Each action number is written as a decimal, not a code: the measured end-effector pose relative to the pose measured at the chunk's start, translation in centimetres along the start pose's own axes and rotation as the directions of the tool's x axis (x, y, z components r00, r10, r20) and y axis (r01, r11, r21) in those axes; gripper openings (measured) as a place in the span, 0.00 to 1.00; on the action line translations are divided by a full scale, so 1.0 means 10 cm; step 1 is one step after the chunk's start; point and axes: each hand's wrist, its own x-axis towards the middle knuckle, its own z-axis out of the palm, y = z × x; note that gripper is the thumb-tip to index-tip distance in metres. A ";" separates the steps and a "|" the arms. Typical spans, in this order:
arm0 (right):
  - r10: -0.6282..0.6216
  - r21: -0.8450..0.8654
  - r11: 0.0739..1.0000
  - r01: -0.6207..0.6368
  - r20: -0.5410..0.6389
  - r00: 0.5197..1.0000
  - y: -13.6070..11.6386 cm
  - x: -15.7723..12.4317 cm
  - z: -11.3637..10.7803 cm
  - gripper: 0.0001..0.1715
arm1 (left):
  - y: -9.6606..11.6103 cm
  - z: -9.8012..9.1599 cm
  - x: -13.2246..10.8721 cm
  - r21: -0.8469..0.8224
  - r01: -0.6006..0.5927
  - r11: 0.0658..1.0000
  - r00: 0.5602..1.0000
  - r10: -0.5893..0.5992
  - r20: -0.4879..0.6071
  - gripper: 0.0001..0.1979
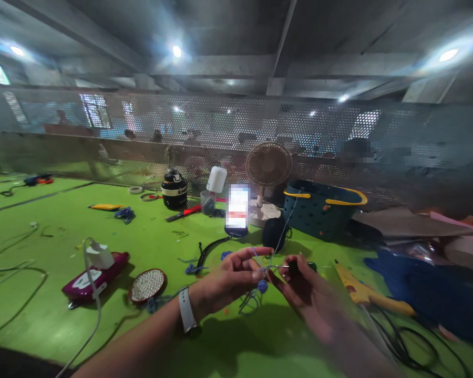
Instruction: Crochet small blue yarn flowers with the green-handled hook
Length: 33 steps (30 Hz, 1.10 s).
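My left hand [228, 275], a white band on its wrist, pinches a small piece of blue-violet crochet work between thumb and fingers. A strand of yarn [283, 231] passes by its raised index finger and slants up to the dark green basket [319, 212]. In my right hand [309, 291], closed fingers grip a thin metal crochet hook [279, 266], whose tip meets the work at the left fingertips. Below the hands show a small round blue-violet crochet ball [263, 286] and loose yarn tails [249, 303]. The fingers partly hide the stitches.
Behind the hands stand a lit phone [237, 207], a fan [268, 165] and a black jar [174, 191]. A purple power strip [96, 278] with a cable and a round studded disc [147, 285] lie left. To the right are a yellow glue gun [368, 291] and dark blue cloth [425, 294].
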 end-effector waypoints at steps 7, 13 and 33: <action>-0.124 -0.095 0.988 0.124 0.003 0.992 -0.01 0.03 -0.01 0.15 | -0.03 -0.04 0.01 0.039 -0.004 0.999 0.992 0.009 -0.124 0.12; -0.510 -0.497 0.705 0.506 0.140 0.848 -0.15 -0.03 0.01 0.12 | -0.04 -0.03 0.03 0.046 -0.015 0.999 0.990 0.022 -0.142 0.14; -0.618 -0.582 0.221 0.783 0.537 0.574 -0.12 -0.12 -0.06 0.09 | -0.04 0.03 0.05 0.014 -0.028 1.000 0.979 0.030 -0.200 0.13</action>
